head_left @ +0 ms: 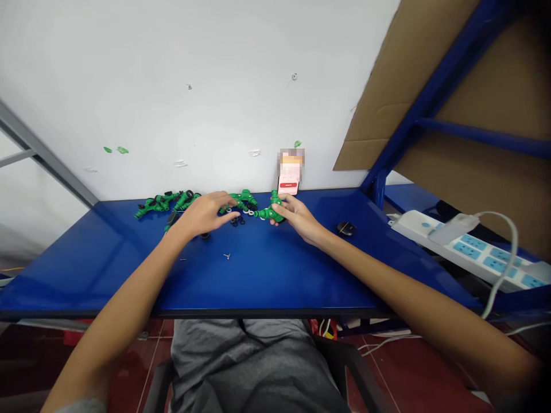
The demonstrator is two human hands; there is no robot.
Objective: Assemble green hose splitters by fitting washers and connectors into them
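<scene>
"What's in the right hand (pixel 297 218)?"

"A green fitting (pixel 270 213), pinched between thumb and fingers. It's gripped toward one side, I'd judge, to leave the end facing the left hand (pixel 209 213) bare."

"And that left hand?"

"Thumb and fingers spread; I see nothing gripped between them. Small black parts (pixel 237 221) lie just beside their tips, probably grouped for easy picking."

"Those metal pieces (pixel 227 256)?"

"On the worktop (pixel 275 275), nearer the body than the left fingers, perhaps set apart to avoid mixing."
</scene>
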